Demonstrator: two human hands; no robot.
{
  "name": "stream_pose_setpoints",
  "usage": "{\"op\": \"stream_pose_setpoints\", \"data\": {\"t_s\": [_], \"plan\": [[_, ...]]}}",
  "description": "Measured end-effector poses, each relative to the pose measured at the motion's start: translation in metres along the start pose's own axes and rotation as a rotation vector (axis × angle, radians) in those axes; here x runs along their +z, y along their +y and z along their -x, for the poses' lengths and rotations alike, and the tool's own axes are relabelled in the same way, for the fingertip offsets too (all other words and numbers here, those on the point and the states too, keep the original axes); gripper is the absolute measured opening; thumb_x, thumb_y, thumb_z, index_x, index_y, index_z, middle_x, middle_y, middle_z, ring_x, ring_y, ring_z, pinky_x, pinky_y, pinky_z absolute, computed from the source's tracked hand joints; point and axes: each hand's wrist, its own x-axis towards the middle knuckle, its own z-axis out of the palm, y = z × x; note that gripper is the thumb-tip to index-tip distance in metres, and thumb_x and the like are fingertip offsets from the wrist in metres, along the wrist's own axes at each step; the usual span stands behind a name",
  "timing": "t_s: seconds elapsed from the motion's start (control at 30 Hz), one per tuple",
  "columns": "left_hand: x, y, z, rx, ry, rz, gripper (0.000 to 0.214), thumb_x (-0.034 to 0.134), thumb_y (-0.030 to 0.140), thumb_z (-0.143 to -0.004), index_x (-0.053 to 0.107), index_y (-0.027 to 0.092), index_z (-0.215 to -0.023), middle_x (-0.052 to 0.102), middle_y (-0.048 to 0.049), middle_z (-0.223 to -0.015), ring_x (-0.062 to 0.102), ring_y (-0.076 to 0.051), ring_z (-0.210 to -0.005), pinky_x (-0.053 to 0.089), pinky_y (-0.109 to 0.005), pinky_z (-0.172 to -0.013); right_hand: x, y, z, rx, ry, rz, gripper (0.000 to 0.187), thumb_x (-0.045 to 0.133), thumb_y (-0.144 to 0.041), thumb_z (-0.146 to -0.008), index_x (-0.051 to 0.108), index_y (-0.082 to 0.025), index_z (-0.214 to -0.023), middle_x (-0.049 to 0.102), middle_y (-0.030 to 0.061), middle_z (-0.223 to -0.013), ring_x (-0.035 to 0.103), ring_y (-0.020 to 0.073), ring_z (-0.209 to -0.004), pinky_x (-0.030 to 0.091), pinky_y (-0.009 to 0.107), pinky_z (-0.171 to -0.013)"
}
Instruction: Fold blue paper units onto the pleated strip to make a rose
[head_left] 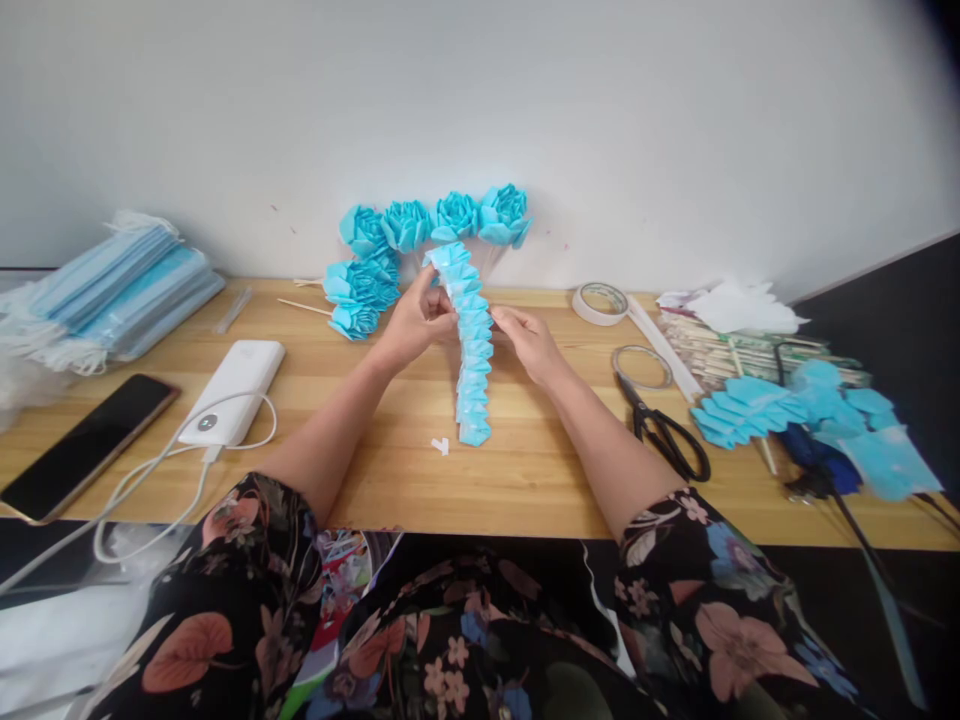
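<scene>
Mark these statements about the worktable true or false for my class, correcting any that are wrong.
1. The left hand holds the pleated blue strip. True.
2. The scissors lie to the left of the strip. False: they lie to its right.
3. A white cable is plugged into the power bank. True.
4. The tape roll sits on top of the phone. False: the roll lies on the table at the right, and the phone at the left.
5. The stack of face masks is on the right side. False: it is on the left.
</scene>
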Motion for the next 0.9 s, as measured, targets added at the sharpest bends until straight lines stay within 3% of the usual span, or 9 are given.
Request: {"op": "stream_pose_setpoints", "data": {"t_s": [0.13,0.37,0.5,0.7,0.9], "plan": [[0.0,0.003,-0.001,-0.005,0.01,0.028,0.071,0.08,0.029,-0.074,0.046,0.022,-0.136,0.06,0.0037,-0.078,0.058,-0.011,-0.069,0.045,-0.025,-0.068,0.0,0.0,0.001,0.074,-0.044,-0.005,0.036,0.07,-0.055,-0.08,0.07,-0.02,-0.079,0.065,-0.0015,-0.075,0.056,0.0147,-0.074,0.045,0.028,-0.075],[0.008,0.014,0.004,-0.063,-0.1,0.051,0.066,0.08,0.042,-0.076,0.046,0.023,-0.13,0.064,-0.002,-0.09,0.064,-0.019,-0.084,0.048,-0.033,-0.078,0.001,-0.002,0.0,0.083,0.03,0.032,0.036,0.072,-0.054,-0.076,0.065,-0.019,-0.07,0.059,-0.0029,-0.066,0.049,0.0122,-0.065,0.04,0.026,-0.065],[0.008,0.01,0.006,-0.081,-0.106,-0.009,0.075,0.085,0.036,-0.07,0.043,0.025,-0.132,0.062,0.0009,-0.082,0.063,-0.018,-0.077,0.046,-0.029,-0.068,0.001,-0.001,-0.001,0.065,0.031,0.04,0.037,0.071,-0.054,-0.077,0.063,-0.02,-0.067,0.056,-0.0035,-0.064,0.047,0.012,-0.063,0.039,0.027,-0.065],[0.004,0.002,0.003,-0.025,-0.053,-0.048,0.067,0.079,0.027,-0.073,0.044,0.021,-0.131,0.059,0.0046,-0.075,0.059,-0.012,-0.068,0.043,-0.025,-0.063,0.001,-0.001,-0.001,0.038,0.014,-0.003,0.043,0.065,-0.063,-0.082,0.066,-0.021,-0.073,0.062,-0.0006,-0.074,0.055,0.016,-0.075,0.045,0.029,-0.077],[0.006,0.005,0.003,0.003,-0.05,-0.089,0.071,0.08,0.027,-0.073,0.044,0.02,-0.133,0.06,0.0047,-0.073,0.059,-0.012,-0.068,0.043,-0.025,-0.065,0.002,0.0,0.0,0.074,-0.008,0.018,0.038,0.071,-0.054,-0.078,0.059,-0.02,-0.067,0.055,-0.0039,-0.065,0.046,0.0118,-0.064,0.038,0.026,-0.065]]}}
